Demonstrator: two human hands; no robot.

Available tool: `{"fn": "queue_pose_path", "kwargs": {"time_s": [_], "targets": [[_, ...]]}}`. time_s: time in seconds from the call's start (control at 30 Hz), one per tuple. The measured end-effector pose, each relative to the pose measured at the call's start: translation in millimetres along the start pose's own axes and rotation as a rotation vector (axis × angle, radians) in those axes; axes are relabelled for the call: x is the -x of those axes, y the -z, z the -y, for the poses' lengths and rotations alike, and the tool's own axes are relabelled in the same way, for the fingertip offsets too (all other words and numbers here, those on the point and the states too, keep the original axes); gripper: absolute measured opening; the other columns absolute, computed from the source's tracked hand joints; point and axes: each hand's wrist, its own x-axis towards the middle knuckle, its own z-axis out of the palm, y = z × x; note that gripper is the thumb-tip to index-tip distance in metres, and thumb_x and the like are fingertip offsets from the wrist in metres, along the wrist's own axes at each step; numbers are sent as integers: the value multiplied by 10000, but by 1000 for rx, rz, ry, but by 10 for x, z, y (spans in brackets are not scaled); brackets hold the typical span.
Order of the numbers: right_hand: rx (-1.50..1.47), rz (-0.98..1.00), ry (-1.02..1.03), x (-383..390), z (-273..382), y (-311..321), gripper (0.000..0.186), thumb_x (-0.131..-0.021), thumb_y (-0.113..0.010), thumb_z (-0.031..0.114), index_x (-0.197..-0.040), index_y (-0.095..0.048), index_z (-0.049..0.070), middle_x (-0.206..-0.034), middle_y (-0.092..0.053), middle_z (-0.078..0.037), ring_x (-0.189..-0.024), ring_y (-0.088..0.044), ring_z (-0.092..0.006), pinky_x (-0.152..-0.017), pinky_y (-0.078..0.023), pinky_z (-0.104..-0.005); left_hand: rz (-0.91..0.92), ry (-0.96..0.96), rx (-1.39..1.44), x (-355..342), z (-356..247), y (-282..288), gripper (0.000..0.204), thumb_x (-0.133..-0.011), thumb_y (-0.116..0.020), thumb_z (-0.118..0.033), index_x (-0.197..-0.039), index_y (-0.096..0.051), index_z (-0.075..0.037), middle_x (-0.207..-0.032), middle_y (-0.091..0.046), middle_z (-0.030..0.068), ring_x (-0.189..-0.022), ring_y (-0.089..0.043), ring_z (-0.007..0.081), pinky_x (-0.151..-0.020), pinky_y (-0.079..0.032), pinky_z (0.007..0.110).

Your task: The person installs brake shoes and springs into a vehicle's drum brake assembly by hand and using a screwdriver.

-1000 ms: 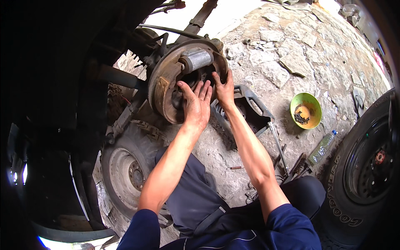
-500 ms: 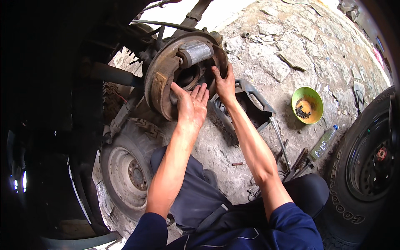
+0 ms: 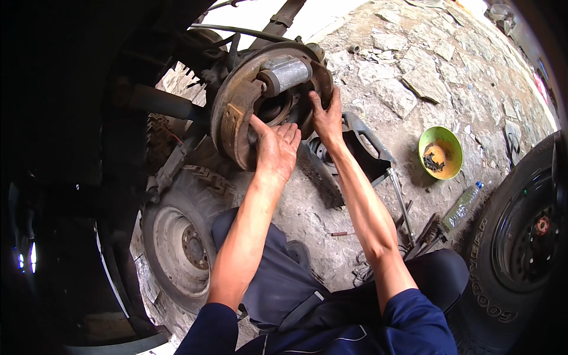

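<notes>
A rusty drum-brake assembly is at the upper centre, its round backing plate (image 3: 218,112) tilted toward me. A silver cylinder (image 3: 289,75) sits across its top between two curved brake shoes. My left hand (image 3: 277,149) is palm up at the lower inner edge of the left brake shoe (image 3: 241,106). Its thumb touches that shoe, while the other fingers stretch out over the central opening. On the other side, my right hand (image 3: 327,121) grips the right brake shoe (image 3: 323,78), thumb on the inner side and fingers round the outer edge, partly hidden.
Below the brake, a dark grey open case (image 3: 370,139) lies on the stone floor beside a long metal bar (image 3: 400,204). Further right are a green bowl (image 3: 454,142) and a plastic bottle (image 3: 462,207). Wheels stand at left (image 3: 177,236) and right (image 3: 485,260). A small spring (image 3: 339,234) lies mid-floor.
The brake assembly and surroundings sit slightly further right in the picture. Both hands keep nearly the same places on the shoes.
</notes>
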Motion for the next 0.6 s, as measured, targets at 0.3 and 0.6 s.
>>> {"fn": "queue_pose_path", "kwargs": {"time_s": [0.3,0.6], "targets": [[97,15,227,-103,46,-2,460,-927,-663,212,-1264,-458,-24,-1166,-628,-230,-1084,-626,-309,-932,-474,-391,87,-85,127,3,126,120,1259,-772,-240,-856,-1451,92,152,-1584,46,266,-1490,-2,335,-1226,-109,432],[109,43,306,-223,143,11,476,-900,-672,165,-1272,-448,-28,-1136,-631,-269,-1079,-632,-384,-909,-494,-425,171,-90,177,-33,113,114,1253,-762,-204,-861,-1460,68,144,-1592,45,245,-1492,18,318,-1229,-77,437]]}}
